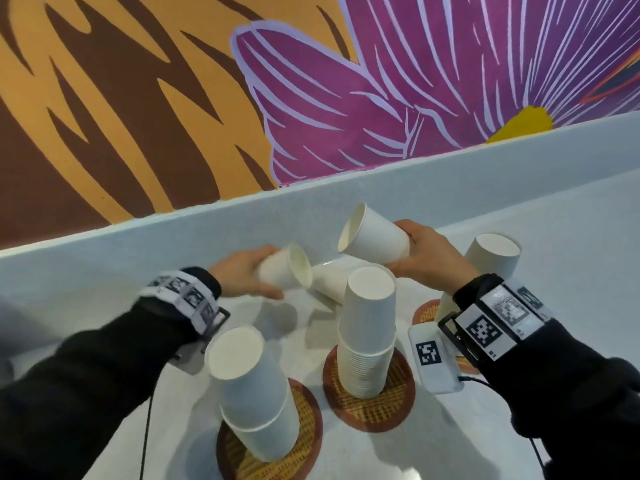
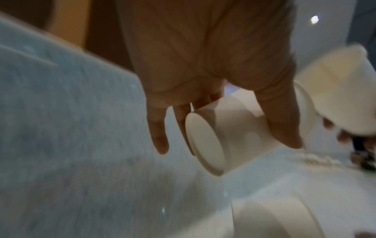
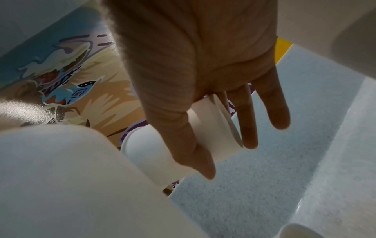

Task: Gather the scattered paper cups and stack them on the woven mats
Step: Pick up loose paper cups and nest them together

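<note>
My left hand point(image 1: 242, 275) grips a white paper cup point(image 1: 285, 270) on its side, mouth facing right, above the counter; in the left wrist view this cup point(image 2: 223, 133) sits between thumb and fingers. My right hand point(image 1: 426, 252) holds another cup point(image 1: 375, 237) by its base, mouth turned left and up; the right wrist view shows that cup point(image 3: 179, 145) in my fingers. A third cup point(image 1: 330, 278) lies on the counter between my hands. Upside-down cup stacks stand on round woven mats: a tall middle stack point(image 1: 367, 337), a short left stack point(image 1: 252, 389), and a right stack point(image 1: 488, 261).
The pale counter point(image 1: 86, 289) meets a low ledge and a painted wall point(image 1: 173, 98) behind. Woven mats point(image 1: 377, 407) sit close together near me. A white tagged sensor box point(image 1: 433, 358) hangs at my right wrist, over the right mat.
</note>
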Demonstrator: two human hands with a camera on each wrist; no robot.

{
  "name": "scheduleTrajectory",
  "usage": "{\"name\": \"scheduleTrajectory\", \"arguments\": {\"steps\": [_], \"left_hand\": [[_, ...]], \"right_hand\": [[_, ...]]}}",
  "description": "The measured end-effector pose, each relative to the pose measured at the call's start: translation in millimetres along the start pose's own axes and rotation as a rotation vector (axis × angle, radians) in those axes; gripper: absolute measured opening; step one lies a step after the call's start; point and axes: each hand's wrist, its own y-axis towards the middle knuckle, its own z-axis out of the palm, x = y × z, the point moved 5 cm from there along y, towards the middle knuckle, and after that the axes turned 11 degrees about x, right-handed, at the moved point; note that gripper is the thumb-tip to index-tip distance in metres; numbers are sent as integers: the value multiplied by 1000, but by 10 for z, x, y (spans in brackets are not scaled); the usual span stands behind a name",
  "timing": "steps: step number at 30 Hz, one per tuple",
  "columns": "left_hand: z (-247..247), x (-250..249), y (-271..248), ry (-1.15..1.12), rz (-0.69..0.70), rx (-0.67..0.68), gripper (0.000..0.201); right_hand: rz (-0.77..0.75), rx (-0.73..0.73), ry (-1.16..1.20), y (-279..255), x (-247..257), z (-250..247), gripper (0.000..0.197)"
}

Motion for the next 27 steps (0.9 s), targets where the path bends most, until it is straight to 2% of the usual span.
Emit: {"name": "scheduleTrajectory", "arguments": {"steps": [3,8,11,16,18,20,22,26,27], "left_hand": [[-586,-220,-410,-24,-1,-159,72],[-1107,-1011,-992,126,32,-160,56],[-1140,-1567,-1252,169,-1,-125,65],[-933,-2355,-1417,239,54,-100,93],[-805,-2581,-1376,254,98,-93,94],[-663,-2755,-1306,239,128,-109,81],[-584,-2908,-1235,197,172,-198,67],[-645,-3095,-1131,-32,247,-559,47],[-611,-3129,-1072,-77,246,-575,43]], "right_hand": [[-31,-3,6,-69,16,-37,62],[-111,-30,19,-269,129,-142,60],[-195,-66,47,-452,218,-283,60],[-339,-81,72,-797,322,-489,59],[-362,-74,94,-893,295,-560,57],[-373,-62,96,-970,218,-637,57],[-357,-51,87,-1033,90,-730,57],[-305,-49,57,-1132,-186,-971,55],[-304,-58,58,-1151,-232,-1039,55]]}}
